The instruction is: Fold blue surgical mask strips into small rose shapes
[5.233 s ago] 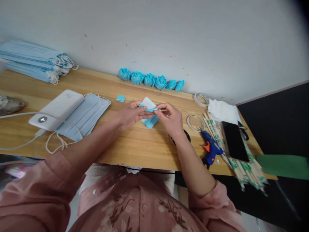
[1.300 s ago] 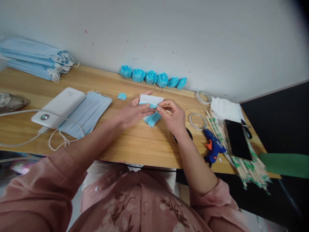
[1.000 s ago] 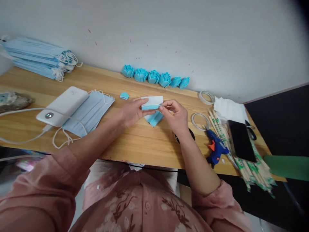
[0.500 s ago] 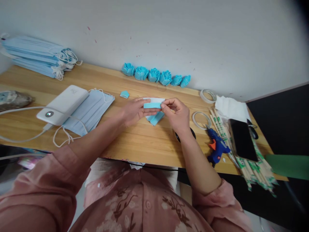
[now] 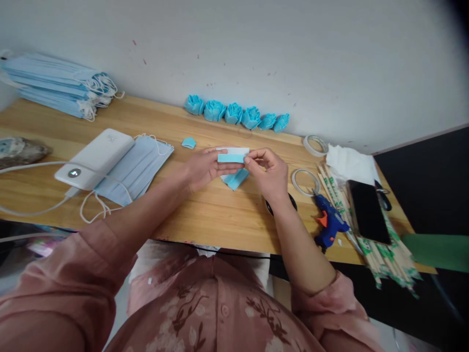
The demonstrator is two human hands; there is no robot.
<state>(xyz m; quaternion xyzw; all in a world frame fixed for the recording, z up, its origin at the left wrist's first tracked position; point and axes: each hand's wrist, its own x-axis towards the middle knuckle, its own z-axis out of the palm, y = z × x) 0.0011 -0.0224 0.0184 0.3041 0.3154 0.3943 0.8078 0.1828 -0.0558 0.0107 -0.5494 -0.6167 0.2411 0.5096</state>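
Note:
Between both hands, above the wooden table, is a strip of mask fabric (image 5: 233, 158), white with a light-blue band folded along its near edge. My left hand (image 5: 205, 168) supports it from the left, thumb on top and fingers beneath. At its right end, my right hand (image 5: 269, 168) pinches the folded edge between thumb and fingers. Under the hands lies another blue fabric piece (image 5: 235, 180), partly hidden. A small blue cut piece (image 5: 188, 143) rests beyond my left hand. Several blue fabric roses (image 5: 233, 113) stand in a row along the wall.
Left are a white power bank (image 5: 97, 159) with a cable, face masks (image 5: 141, 164) and a mask stack (image 5: 54, 85). Right are tape rolls (image 5: 306, 182), a blue glue gun (image 5: 330, 222), wrapped chopsticks (image 5: 381, 259) and a phone (image 5: 368, 211). A black round object (image 5: 293, 201) sits beside my right wrist.
The blue band on the strip looks flatter and straighter along its near edge. Both hands stay in nearly the same place.

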